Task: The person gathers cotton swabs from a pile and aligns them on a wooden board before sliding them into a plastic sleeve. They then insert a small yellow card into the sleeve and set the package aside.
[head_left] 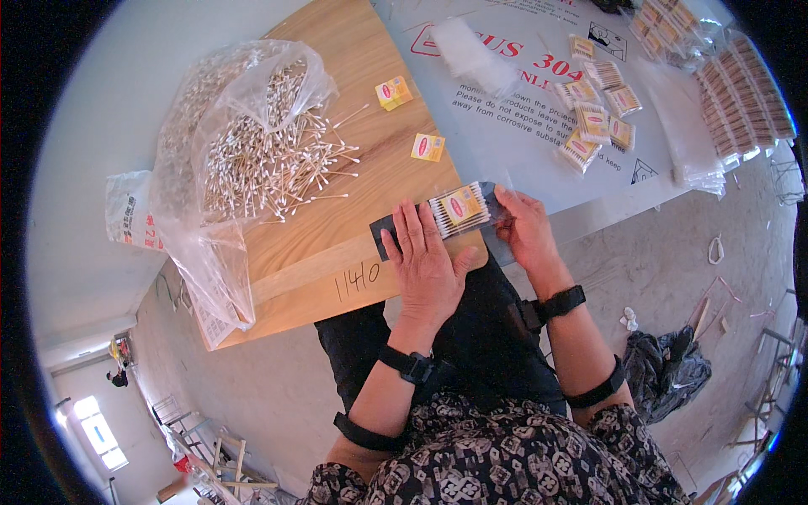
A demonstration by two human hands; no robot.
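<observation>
A row of cotton swabs with a yellow-and-white card (461, 207) lies on a dark flat strip (387, 225) at the table's near right corner. My left hand (423, 265) rests flat, fingers stretched over the strip and the left end of the swabs. My right hand (527, 229) is closed in a pinch at the right end of the swabs, on what looks like the edge of a clear plastic bag (498, 244). Its fingertips are partly hidden. Two small lots of yellow cards (392, 93) lie farther off on the wood.
A large clear bag (181, 160) spills loose cotton swabs (269, 164) at left. On the grey sheet-covered table (522, 160) lie filled swab packs (593, 122), empty clear bags (475, 59) and stacked packs (741, 97). A black plastic bag (669, 370) lies on the floor.
</observation>
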